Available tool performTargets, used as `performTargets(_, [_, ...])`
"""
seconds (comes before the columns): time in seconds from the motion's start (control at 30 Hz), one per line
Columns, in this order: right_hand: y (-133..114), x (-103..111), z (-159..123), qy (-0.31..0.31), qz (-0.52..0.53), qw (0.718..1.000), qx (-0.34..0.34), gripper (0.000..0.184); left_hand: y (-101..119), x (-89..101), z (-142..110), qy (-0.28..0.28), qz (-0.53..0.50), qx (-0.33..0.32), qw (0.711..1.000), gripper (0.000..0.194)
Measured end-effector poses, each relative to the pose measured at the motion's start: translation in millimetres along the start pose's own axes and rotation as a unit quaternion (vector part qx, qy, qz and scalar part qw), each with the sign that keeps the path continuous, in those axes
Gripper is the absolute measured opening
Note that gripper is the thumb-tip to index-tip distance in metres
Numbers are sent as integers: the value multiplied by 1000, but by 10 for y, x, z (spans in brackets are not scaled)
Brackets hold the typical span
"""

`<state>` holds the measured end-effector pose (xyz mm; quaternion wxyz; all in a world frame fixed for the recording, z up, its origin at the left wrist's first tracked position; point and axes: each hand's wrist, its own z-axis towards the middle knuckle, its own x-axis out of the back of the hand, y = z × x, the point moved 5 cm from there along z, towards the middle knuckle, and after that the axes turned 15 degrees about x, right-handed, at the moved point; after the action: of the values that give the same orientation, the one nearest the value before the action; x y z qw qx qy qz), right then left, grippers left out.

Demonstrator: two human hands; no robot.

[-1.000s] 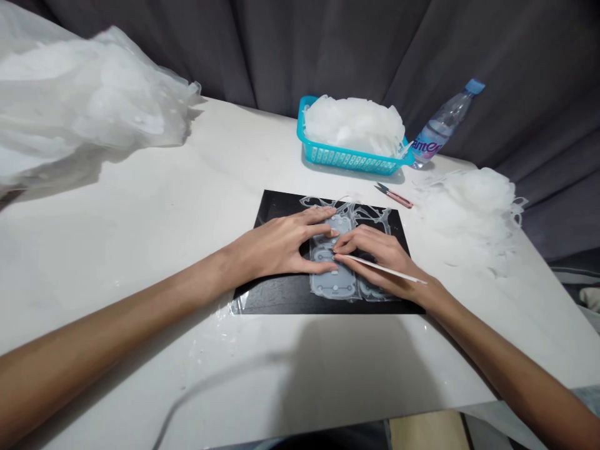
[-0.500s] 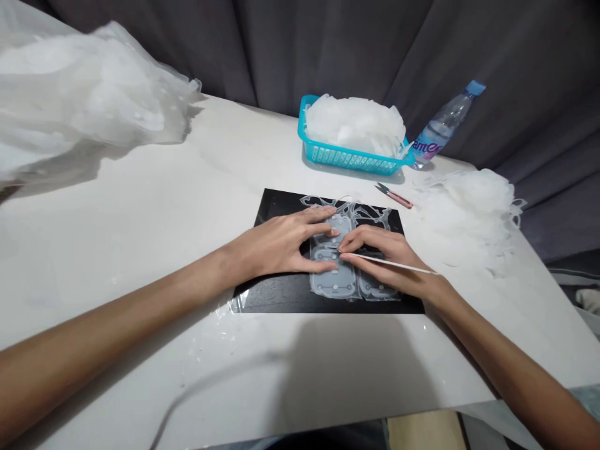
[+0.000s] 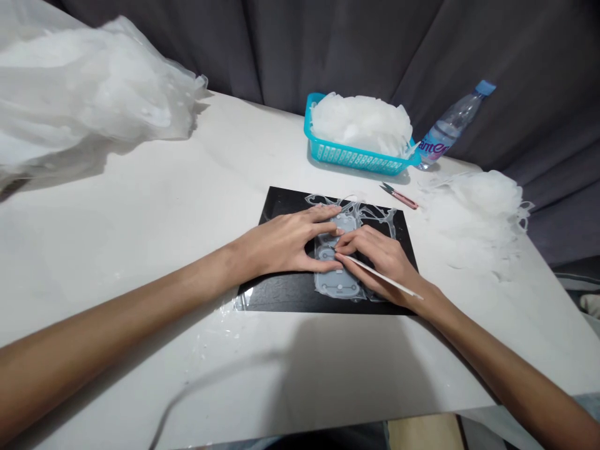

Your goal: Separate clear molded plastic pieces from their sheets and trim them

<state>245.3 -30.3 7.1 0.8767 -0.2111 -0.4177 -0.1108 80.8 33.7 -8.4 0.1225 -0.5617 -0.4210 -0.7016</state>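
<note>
Head view: bracing the sheet (image 3: 335, 281) against the board (image 3: 281, 294) with the left hand (image 3: 290, 240), placed at nine o'clock from the sheet and holding thumb and fingers apart. Pinching the stick (image 3: 384, 277) in the right hand (image 3: 387, 256), placed at three o'clock, clamping thumb and fingertips together near the leading end and pointing the tail toward four o'clock.

For good work, probably best to be steadying the sheet on both sides of the tip, keeping the left fingertips clear of its line, steering by small finger movements and pressing lightly, so as not to be dragging or tearing anything.

Not making out the stick's tip, hiding under the right fingertips, nor whether touching the sheet. Covering the sheet's upper left with the left fingers, and most of another piece at four o'clock with the right hand. Losing both forearms at the picture's edges, at eight and four o'clock, and the bag (image 3: 117, 94) beyond the left edge at ten. Finding the sheet's markings too small for reading.
</note>
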Motion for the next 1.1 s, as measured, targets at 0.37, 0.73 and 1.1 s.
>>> performTargets(0.37, [-35, 91, 0, -28, 23, 998, -41, 8, -18, -15, -2, 4, 0, 9, 1000, 60])
performTargets(0.73, [2, 15, -18, 8, 6, 1000, -14, 7, -14, -16, 5, 8, 2, 3, 1000, 57])
performTargets(1.1, [-24, 27, -1, 9, 0, 1000, -20, 8, -9, -18, 2, 1, 7, 10, 1000, 57])
